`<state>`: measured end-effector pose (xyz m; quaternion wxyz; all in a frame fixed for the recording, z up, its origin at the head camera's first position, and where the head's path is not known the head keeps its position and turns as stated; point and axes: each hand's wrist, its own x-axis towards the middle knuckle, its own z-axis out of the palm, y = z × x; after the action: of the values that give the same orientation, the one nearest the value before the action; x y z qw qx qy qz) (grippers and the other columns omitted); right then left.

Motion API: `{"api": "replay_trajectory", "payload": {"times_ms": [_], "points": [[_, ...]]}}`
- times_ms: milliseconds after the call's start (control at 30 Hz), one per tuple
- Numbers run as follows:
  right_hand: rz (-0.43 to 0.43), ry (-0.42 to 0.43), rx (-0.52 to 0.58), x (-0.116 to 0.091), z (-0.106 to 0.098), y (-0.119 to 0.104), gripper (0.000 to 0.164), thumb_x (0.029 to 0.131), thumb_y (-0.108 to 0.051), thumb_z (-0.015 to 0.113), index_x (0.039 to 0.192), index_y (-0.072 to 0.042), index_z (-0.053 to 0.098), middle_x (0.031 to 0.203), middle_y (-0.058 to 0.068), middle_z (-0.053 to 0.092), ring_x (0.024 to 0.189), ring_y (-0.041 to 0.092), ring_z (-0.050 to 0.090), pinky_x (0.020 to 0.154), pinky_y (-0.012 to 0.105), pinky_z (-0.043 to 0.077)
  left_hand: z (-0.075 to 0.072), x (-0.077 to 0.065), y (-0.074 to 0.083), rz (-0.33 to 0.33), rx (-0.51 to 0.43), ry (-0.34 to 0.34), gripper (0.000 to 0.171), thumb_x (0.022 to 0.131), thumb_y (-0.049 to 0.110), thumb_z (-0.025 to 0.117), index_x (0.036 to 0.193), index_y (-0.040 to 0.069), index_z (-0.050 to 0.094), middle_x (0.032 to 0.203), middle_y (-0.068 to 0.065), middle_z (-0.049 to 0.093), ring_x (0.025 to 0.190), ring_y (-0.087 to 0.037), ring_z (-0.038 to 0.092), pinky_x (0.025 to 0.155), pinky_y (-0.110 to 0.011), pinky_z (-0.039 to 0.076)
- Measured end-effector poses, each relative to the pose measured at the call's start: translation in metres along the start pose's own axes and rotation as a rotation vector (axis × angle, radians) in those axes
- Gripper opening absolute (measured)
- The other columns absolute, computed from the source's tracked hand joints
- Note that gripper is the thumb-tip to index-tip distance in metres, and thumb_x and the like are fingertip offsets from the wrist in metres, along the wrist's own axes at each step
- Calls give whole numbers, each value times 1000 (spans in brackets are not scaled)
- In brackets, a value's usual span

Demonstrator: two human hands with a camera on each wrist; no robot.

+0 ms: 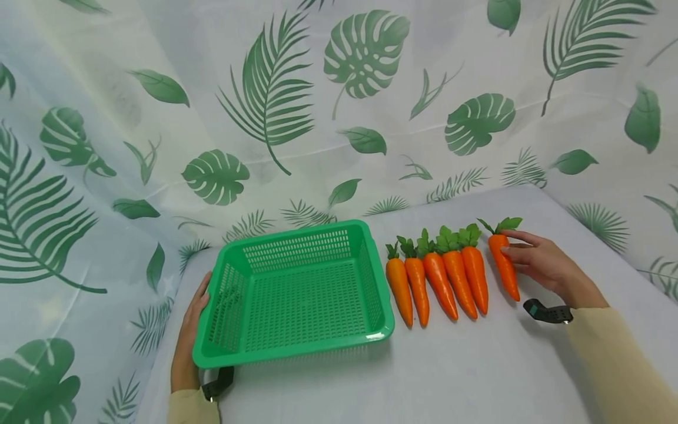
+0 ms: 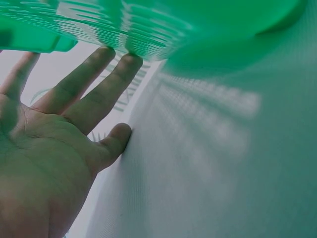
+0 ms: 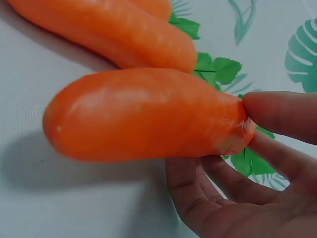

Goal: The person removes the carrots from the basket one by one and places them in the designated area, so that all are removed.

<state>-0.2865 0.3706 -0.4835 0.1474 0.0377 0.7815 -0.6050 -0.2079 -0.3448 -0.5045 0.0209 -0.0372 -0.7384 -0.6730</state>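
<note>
A green plastic basket (image 1: 296, 351) with perforated walls stands at the left of the head view, its inside bare. My left hand (image 1: 189, 333) is at its left side; in the left wrist view the fingers (image 2: 101, 94) are spread and straight, tips against the slotted wall (image 2: 124, 29). On the right, my right hand (image 1: 548, 265) pinches a carrot (image 1: 505, 268) near its leafy top. The right wrist view shows this carrot (image 3: 143, 116) with its tip toward the camera and fingers on both sides of the crown. Several more carrots (image 1: 445, 285) lie in a row between basket and hand.
A white cloth (image 1: 450, 377) covers the table. Behind and to both sides hangs a white curtain (image 1: 424, 35) printed with green leaves. Black straps (image 1: 548, 312) sit on both wrists below beige sleeves (image 1: 620, 353).
</note>
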Motion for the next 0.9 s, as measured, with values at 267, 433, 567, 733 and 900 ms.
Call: {"api": "replay_trajectory", "payload": {"times_ms": [267,433,567,733,900], "points": [[-38,9,-146,2,9,3,71,115,-30,53,167,6,20,160,38,33,108,6,58,85,18,54,2,2,2,14,34,19,62,120,36,31,174,12,11,179,-9,6,157,-15,17,107,-13,31],[-43,15,-217,3,16,4,71,115,-31,52,169,2,21,161,41,31,132,45,50,104,43,54,2,0,2,5,39,20,63,120,35,31,174,12,10,179,-9,6,158,-16,14,108,-12,30],[-46,12,-199,3,19,5,72,114,-28,52,170,0,18,161,42,29,140,56,40,113,70,37,2,-1,2,4,35,17,62,120,36,31,174,15,10,180,-8,5,159,-16,13,108,-12,30],[-44,25,-186,0,21,5,72,115,-29,51,171,-2,16,162,43,27,140,57,38,115,72,32,2,-1,0,11,38,9,62,120,35,32,174,15,10,180,-8,4,161,-18,9,109,-11,28],[-33,30,-169,-5,21,6,72,115,-30,51,171,-3,16,163,42,25,141,57,37,115,73,30,0,-1,-1,44,17,-7,62,120,33,31,174,11,9,180,-10,3,161,-17,8,111,-12,27]]}}
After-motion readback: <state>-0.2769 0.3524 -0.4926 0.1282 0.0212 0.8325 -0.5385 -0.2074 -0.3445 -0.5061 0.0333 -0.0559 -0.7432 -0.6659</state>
